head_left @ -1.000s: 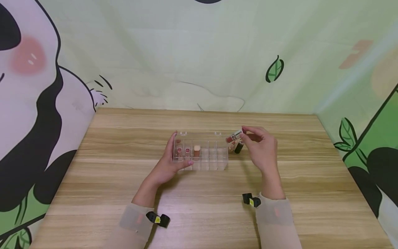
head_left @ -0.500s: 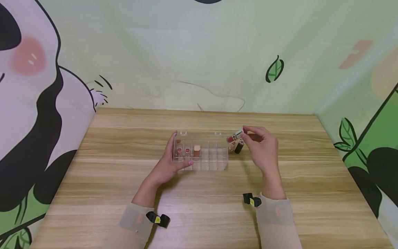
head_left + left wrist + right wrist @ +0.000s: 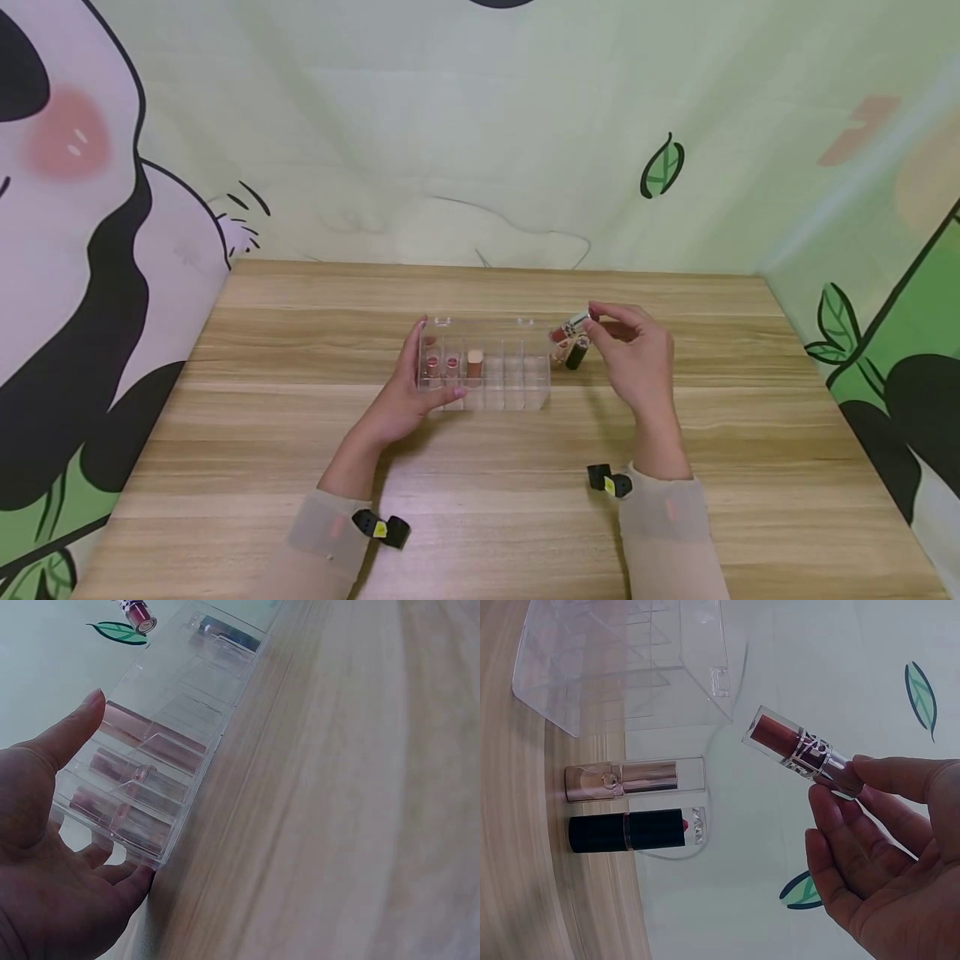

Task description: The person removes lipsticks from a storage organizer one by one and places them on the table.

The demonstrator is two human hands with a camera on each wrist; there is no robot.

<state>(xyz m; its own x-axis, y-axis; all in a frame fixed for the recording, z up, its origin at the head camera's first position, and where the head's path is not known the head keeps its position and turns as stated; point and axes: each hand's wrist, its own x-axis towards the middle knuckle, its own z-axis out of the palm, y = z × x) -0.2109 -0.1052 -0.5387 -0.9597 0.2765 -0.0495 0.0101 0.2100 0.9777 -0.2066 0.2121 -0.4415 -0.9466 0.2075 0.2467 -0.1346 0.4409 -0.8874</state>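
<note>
My left hand [image 3: 408,392] grips the left end of a clear plastic lipstick organizer [image 3: 513,367], thumb along its front and fingers behind. Two pinkish lipsticks [image 3: 139,776] and a brown one with a pale end [image 3: 475,364] stand in its left compartments. Beyond its right end, my right hand [image 3: 633,350] pinches a lipstick [image 3: 802,750] by its silver end between thumb and fingertips. This tube has a clear cap, a patterned band and a reddish-brown part; it hangs tilted above the table. Beneath it stand a black lipstick [image 3: 630,831] and a rose-gold one [image 3: 637,778], both upright.
The wood-grain table [image 3: 480,500] extends around the organizer on all sides. A pale green cloth backdrop [image 3: 420,125] with a panda and leaf prints rises behind the table. Both wrists carry small black cameras [image 3: 609,482] on their sleeves.
My right hand has shifted slightly to the right with the lipstick, away from the organizer. The left hand and the organizer have stayed in place.
</note>
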